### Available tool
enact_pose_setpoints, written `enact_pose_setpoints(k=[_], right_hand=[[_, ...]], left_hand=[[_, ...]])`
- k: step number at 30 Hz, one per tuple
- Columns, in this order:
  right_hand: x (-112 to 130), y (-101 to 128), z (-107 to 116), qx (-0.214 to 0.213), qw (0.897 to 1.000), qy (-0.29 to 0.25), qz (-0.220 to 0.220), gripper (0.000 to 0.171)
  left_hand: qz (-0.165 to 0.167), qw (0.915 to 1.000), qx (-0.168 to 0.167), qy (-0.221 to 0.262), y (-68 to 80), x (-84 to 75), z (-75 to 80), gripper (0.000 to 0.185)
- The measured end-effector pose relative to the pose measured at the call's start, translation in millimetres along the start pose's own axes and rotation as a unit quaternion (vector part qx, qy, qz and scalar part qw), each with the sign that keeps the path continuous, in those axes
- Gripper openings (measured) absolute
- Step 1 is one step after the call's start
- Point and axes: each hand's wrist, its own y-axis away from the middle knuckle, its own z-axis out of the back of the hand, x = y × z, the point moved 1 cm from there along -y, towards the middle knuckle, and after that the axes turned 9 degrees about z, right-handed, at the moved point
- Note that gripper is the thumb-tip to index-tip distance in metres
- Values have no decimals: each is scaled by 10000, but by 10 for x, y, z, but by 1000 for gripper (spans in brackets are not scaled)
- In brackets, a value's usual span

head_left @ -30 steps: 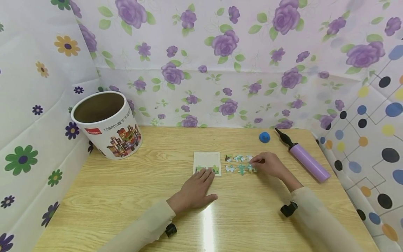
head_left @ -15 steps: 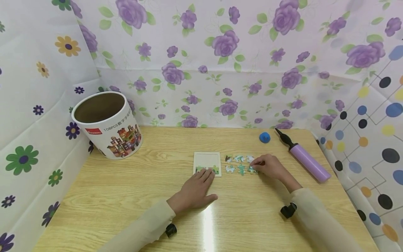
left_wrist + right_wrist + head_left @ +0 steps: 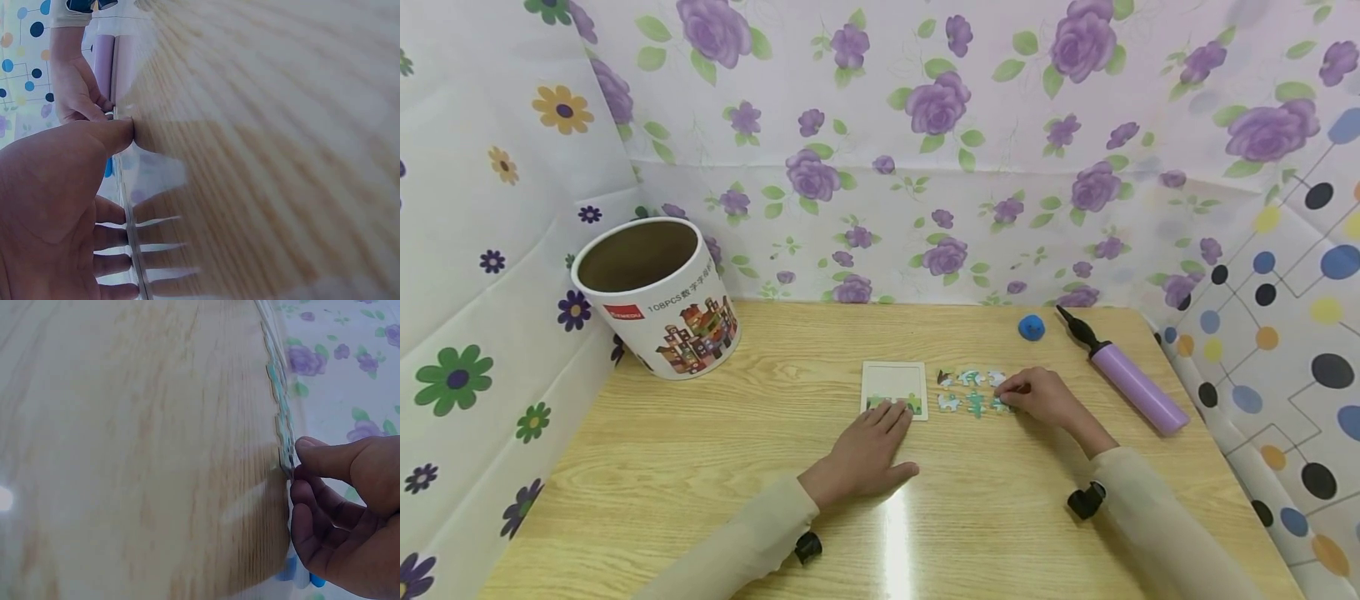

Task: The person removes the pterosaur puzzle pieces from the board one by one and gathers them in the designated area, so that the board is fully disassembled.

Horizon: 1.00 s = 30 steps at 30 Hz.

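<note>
A small square puzzle board [image 3: 892, 379] with a pale rim lies on the table, green pieces fitted along its near side. My left hand [image 3: 867, 450] rests on that near edge, fingers straight and thumb spread, covering part of the green strip. To the board's right, several loose jigsaw pieces [image 3: 975, 403] lie in two rows. My right hand [image 3: 1041, 397] pinches the puzzle piece [image 3: 999, 404] at the right end of the near row, its fingers partly covering it. In the right wrist view, the right hand's thumb and forefinger [image 3: 319, 457] meet at the row's end.
A large white bucket [image 3: 681, 333] stands at the back left of the wooden table [image 3: 700, 467]. Behind the right hand are a small blue object [image 3: 1032, 327] and a purple hand pump [image 3: 1135, 387] with a black nozzle. Patterned cloth walls enclose the table's back and sides.
The right hand's fingertips have shifted slightly right and down onto the end piece of the near row. The left hand has stayed in place on the board.
</note>
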Motion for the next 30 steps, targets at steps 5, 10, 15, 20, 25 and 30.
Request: enact_pose_setpoints(k=[5, 10, 15, 20, 25, 30], right_hand=[[82, -13, -3, -90, 9999, -42, -19, 15], [199, -83, -20, -195, 9998, -52, 66, 17], [340, -187, -41, -209, 9992, -298, 168, 23], [477, -299, -89, -186, 9979, -561, 269, 29], [571, -417, -174, -150, 9968, -638, 449, 33], [664, -540, -273, -86, 9960, -679, 581, 32]], left_hand=[[56, 10000, 32, 58, -10, -17, 30, 80], [25, 10000, 26, 9, -25, -27, 21, 79], [-32, 9999, -90, -89, -36, -35, 19, 79], [76, 9998, -63, -164, -32, -52, 14, 78], [227, 9997, 65, 15, -5, -94, 15, 75], [285, 9992, 195, 196, 24, -130, 4, 73]])
